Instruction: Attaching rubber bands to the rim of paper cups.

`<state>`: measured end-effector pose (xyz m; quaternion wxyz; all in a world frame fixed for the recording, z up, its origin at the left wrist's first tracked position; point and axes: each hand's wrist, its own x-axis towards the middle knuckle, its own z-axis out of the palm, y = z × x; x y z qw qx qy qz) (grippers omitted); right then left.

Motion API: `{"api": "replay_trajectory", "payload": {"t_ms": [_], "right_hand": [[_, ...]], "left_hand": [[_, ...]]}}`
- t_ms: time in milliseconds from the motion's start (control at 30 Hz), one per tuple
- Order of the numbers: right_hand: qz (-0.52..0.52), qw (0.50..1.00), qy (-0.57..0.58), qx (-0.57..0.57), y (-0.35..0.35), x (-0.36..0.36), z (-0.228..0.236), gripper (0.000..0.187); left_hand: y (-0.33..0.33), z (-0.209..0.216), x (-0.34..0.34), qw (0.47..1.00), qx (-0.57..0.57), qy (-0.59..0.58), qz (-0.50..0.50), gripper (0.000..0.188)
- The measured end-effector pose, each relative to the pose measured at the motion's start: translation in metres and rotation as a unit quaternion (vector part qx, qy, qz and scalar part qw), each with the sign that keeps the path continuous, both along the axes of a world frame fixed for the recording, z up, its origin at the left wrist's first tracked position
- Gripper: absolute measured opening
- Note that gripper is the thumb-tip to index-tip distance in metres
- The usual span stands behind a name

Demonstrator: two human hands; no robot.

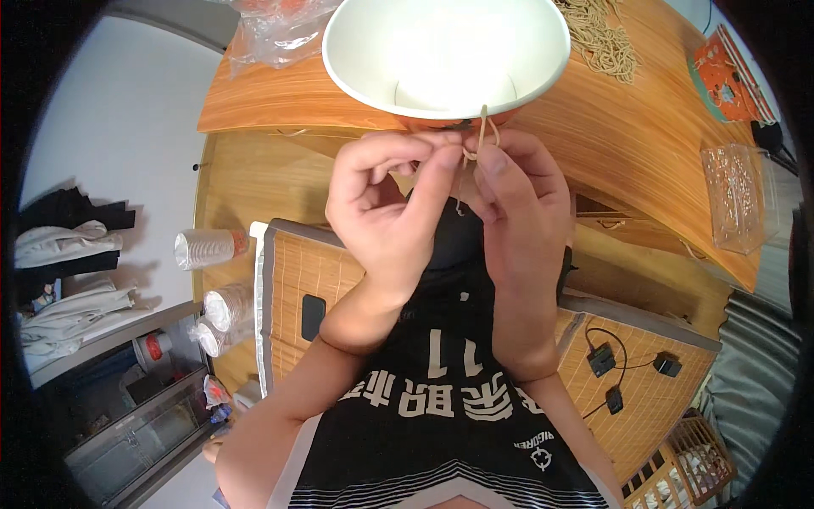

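A thin tan cord point(483, 127) stands up in a small loop between my fingertips. My left hand point(386, 195) pinches at it with thumb and forefinger, the other fingers curled. On the other side, my right hand point(527, 199) also has thumb and fingers closed on the cord. A thin pale strand dangles below the pinch. Just beyond my fingers is a large white-lined paper bucket point(339, 64), its inside brightly lit. To its right lies a heap of similar tan cords point(606, 51).
The wooden desk point(280, 97) holds a clear plastic bag point(284, 38) at left. Toward the right are an orange patterned bucket point(727, 81) and a clear plastic box point(739, 195). Below, a bamboo mat point(288, 280) carries a black phone point(314, 317) and chargers with cables point(602, 360).
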<state>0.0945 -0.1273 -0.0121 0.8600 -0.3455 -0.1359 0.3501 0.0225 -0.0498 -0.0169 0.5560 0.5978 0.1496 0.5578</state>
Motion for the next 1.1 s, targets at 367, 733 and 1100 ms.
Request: {"api": "replay_trajectory", "payload": {"t_ms": [367,733,1100], "right_hand": [[-0.068,0.988,-0.110,-0.089,0.001,-0.004,0.002,0.013],[-0.090,0.973,-0.181,-0.113,0.004,0.001,-0.005,0.012],[0.081,0.996,-0.027,-0.020,0.004,0.019,-0.011,0.017]], "left_hand": [[0.004,0.027,-0.008,0.973,-0.136,0.142,-0.118,0.016],[-0.002,0.031,-0.002,0.989,-0.034,0.122,-0.070,0.021],[0.016,0.019,-0.019,0.988,-0.009,0.103,-0.117,0.029]]}}
